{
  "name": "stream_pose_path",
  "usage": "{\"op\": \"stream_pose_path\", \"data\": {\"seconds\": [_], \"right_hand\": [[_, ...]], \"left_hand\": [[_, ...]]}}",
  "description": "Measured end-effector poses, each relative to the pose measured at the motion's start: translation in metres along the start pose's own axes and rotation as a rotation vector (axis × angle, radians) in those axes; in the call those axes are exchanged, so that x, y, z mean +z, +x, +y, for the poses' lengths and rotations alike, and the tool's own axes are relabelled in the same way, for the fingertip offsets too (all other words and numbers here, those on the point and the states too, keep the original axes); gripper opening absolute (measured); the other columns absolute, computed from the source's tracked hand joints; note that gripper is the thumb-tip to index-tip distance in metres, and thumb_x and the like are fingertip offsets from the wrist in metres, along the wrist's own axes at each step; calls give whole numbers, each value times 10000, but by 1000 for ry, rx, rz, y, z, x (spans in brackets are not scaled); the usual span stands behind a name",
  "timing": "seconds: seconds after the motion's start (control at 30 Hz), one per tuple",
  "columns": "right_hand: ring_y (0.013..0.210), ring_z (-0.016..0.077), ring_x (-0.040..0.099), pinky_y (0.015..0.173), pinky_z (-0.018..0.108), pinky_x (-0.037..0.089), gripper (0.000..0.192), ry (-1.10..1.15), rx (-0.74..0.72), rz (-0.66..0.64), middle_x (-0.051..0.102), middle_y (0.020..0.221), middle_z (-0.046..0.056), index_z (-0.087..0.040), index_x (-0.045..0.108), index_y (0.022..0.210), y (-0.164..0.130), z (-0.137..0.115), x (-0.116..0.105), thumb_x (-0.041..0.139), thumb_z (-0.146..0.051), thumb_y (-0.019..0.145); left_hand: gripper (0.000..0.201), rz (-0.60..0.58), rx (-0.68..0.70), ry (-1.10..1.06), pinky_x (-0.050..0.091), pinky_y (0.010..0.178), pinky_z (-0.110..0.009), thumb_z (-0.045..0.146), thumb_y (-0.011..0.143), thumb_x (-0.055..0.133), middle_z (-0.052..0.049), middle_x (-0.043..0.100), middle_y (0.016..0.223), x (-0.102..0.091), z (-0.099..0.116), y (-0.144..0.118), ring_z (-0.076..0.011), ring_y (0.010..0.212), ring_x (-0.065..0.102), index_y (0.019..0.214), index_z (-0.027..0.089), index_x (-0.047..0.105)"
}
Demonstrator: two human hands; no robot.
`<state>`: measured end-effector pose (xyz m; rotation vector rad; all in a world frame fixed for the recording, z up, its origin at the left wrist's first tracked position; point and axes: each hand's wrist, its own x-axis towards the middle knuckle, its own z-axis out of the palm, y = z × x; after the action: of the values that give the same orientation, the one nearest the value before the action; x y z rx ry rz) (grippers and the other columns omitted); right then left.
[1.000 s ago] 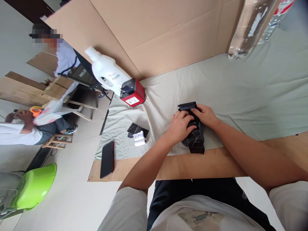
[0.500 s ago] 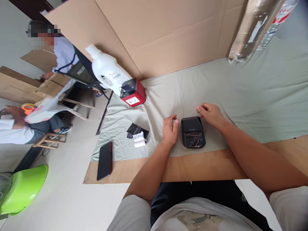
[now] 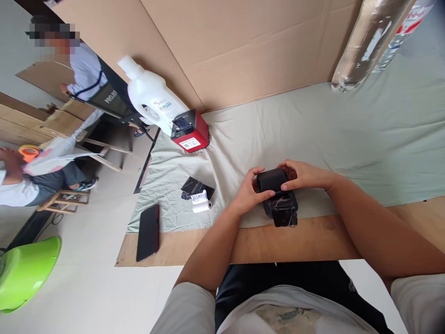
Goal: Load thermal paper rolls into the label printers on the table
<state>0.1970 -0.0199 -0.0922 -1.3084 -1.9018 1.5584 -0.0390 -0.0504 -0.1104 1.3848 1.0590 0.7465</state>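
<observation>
A small black portable label printer (image 3: 271,180) sits on the cloth in front of me, between my hands. My left hand (image 3: 251,192) grips its left side, with the thumb on the top. From the other side, my right hand (image 3: 303,175) holds the upper right corner, its thumb pressing near the left thumb. The upper part looks like a lid and seems tilted up, though the hands hide its edges. A shiny, wrinkled black strip (image 3: 285,216) sticks out over the front edge. To the left lie a white paper roll (image 3: 201,206) and a black piece of film (image 3: 193,186).
A phone (image 3: 148,233) lies on the table's left end. Behind stand a red-and-black box-shaped device (image 3: 192,135) and a white detergent bottle (image 3: 156,99). A cardboard wall (image 3: 250,51) lines the back. Other people (image 3: 86,69) sit at the far left.
Both hands have closed in from beside the printer and taken hold of its upper part. The black strip now reaches past the front edge. The view has shifted slightly.
</observation>
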Motion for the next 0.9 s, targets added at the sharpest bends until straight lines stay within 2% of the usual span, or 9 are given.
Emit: {"op": "stream_pose_path", "data": {"seconds": [0.1, 0.33, 0.47, 0.53, 0.63, 0.7, 0.77, 0.83, 0.9], "right_hand": [[939, 255, 670, 736, 353, 540, 622, 80, -28, -117, 711, 1082, 74, -223, 616, 1182, 0, -2, 5, 794, -496, 653], [941, 243, 656, 723, 329, 538, 627, 98, -88, -112, 699, 1063, 47, -233, 615, 1188, -1, -5, 7, 817, -478, 647], [996, 254, 642, 781, 352, 537, 617, 140, -64, -120, 684, 1103, 65, -222, 604, 1169, 4, 1, 9, 809, -515, 666], [1023, 257, 633, 814, 369, 539, 653, 224, -33, -85, 674, 1121, 77, -221, 576, 1212, 8, 5, 12, 779, -567, 697], [1021, 241, 636, 831, 377, 546, 737, 438, -3, -46, 661, 1151, 77, -255, 476, 1366, 10, 8, 18, 693, -634, 772], [1005, 225, 643, 840, 372, 544, 796, 548, 10, -61, 659, 1166, 70, -283, 390, 1452, 10, 8, 22, 684, -619, 793], [962, 215, 647, 833, 368, 538, 848, 578, 16, -52, 670, 1129, 64, -285, 348, 1486, 10, 7, 29, 714, -581, 782], [913, 209, 650, 826, 367, 532, 849, 561, 17, -1, 686, 1054, 54, -269, 374, 1474, 11, 7, 35, 753, -523, 758], [889, 204, 657, 834, 366, 531, 764, 553, 21, 67, 700, 1000, 44, -255, 453, 1419, 15, 8, 37, 770, -433, 747]], "left_hand": [[837, -63, -16, -86, 554, 832, -356, 392, 608, 873, -98, 556, 1225, 1, 2, -1, -207, 997, 625, 1296, 239, 422], [818, -69, 2, -137, 530, 879, -351, 308, 604, 881, -81, 558, 1206, 1, 3, -2, -199, 1012, 612, 1289, 243, 439], [770, -39, -48, -225, 510, 852, -326, 278, 566, 899, -51, 607, 1093, 1, 2, 1, -188, 970, 605, 1222, 227, 498], [744, 14, -91, -318, 501, 840, -317, 275, 541, 905, -37, 627, 1040, 1, 2, 3, -184, 946, 606, 1182, 219, 532], [719, 193, -110, -482, 487, 790, -287, 287, 498, 911, -18, 631, 1005, -1, 3, 8, -159, 877, 603, 1122, 214, 563], [689, 331, -100, -567, 477, 745, -265, 324, 491, 909, -10, 626, 991, -1, 3, 11, -141, 832, 596, 1079, 211, 569], [688, 410, -81, -600, 470, 718, -247, 343, 470, 916, -6, 619, 985, -1, 3, 12, -132, 818, 591, 1051, 210, 573], [709, 441, -57, -572, 474, 716, -234, 341, 446, 929, -7, 614, 1000, 2, 1, 13, -130, 833, 590, 1046, 211, 573], [717, 457, -35, -521, 491, 730, -243, 381, 480, 924, -20, 609, 1049, 5, -2, 13, -140, 868, 600, 1078, 217, 563]]}}
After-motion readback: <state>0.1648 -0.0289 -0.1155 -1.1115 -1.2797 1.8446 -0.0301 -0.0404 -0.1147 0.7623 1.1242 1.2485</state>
